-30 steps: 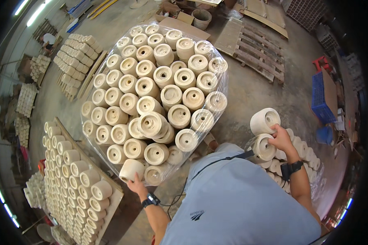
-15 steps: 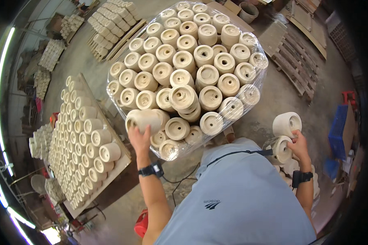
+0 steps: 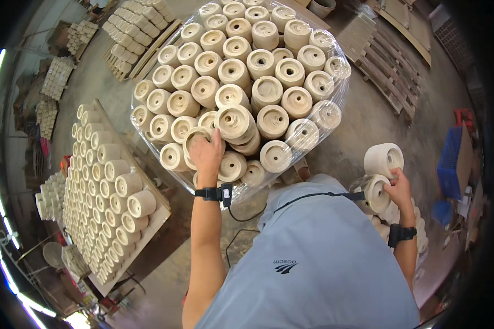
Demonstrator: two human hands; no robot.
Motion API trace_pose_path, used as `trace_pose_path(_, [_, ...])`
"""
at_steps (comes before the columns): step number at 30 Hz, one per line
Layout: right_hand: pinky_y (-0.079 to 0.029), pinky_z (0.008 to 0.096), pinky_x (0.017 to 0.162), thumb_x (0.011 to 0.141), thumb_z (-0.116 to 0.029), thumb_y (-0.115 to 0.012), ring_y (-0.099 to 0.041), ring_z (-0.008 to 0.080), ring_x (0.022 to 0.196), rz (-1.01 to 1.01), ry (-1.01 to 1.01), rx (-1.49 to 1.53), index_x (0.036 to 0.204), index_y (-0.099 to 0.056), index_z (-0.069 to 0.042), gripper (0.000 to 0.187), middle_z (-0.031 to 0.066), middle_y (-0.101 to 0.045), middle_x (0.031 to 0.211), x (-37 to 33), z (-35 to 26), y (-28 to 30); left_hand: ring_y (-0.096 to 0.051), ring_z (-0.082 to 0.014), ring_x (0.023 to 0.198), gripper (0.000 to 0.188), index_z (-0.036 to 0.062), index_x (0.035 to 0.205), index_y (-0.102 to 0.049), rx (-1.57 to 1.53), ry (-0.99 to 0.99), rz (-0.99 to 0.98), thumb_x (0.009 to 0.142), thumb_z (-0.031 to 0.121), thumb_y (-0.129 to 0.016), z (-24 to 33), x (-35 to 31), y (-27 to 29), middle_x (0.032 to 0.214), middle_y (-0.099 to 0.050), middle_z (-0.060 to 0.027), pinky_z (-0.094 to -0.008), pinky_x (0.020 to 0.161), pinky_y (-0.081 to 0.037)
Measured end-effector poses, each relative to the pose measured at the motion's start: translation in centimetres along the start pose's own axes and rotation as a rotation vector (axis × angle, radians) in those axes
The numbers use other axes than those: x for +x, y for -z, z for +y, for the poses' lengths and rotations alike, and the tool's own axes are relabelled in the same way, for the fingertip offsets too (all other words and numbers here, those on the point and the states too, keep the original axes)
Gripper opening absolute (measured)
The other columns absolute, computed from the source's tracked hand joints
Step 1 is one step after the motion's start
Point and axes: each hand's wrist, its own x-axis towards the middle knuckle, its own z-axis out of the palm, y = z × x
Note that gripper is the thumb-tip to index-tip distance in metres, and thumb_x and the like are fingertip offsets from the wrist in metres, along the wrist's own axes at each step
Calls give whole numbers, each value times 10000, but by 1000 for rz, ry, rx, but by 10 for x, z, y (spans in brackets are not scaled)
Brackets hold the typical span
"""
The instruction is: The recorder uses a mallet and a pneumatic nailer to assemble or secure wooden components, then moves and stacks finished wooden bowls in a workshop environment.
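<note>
Two hands, two spools: your left hand [image 3: 207, 153] is closed over a cream spool [image 3: 195, 141] at the wrapped stack's [image 3: 335, 104] near edge (seat it level), while your right hand [image 3: 398, 189] grips another spool [image 3: 374, 193] beside your hip.

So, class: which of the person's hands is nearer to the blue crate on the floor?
Right. The right hand grips a cream spool just left of the blue crate. The left hand rests on the wrapped stack of spools, far across the picture.
</note>
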Motion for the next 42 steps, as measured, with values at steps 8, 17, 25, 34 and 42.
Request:
trace_pose_path(8, [-473,282,583,675,-67,-670,-610,136,611,16,-19,-27,1109,-539,-19,456,76,-641,676,-10,5,0,-634,-411,944,633,5,1012,-653,79,33,-173,831,602,-550,36,19,4,963,-666,-261,-478,814,-502])
trace_pose_path(17, [-479,290,590,665,-73,-671,-624,152,623,72,-78,-2,1109,-556,-5,464,89,-655,704,-46,8,-1,-654,-384,899,521,30,985,-688,127,-14,-242,886,501,-488,25,27,-12,938,-685,-227,-492,794,-507])
trace_pose_path(25, [-503,316,640,640,-117,-699,-650,186,655,91,-197,-23,1114,-567,-31,499,117,-679,731,-65,44,18,-607,-432,910,481,21,923,-665,65,-24,-243,879,468,-495,22,29,-11,908,-651,-262,-521,788,-463])
trace_pose_path(34, [-502,310,632,638,-108,-711,-638,180,642,46,-285,103,1105,-567,-19,497,107,-671,715,3,120,50,-572,-406,806,469,-7,821,-623,9,-1,-157,886,446,-520,133,26,37,794,-598,-237,-461,747,-432])
trace_pose_path(42, [-508,307,624,632,-110,-716,-646,185,623,9,-255,300,1081,-565,-3,485,115,-675,701,108,191,119,-580,-341,774,345,32,929,-666,-159,-169,-202,901,361,-567,322,34,0,808,-613,-182,-412,712,-443])
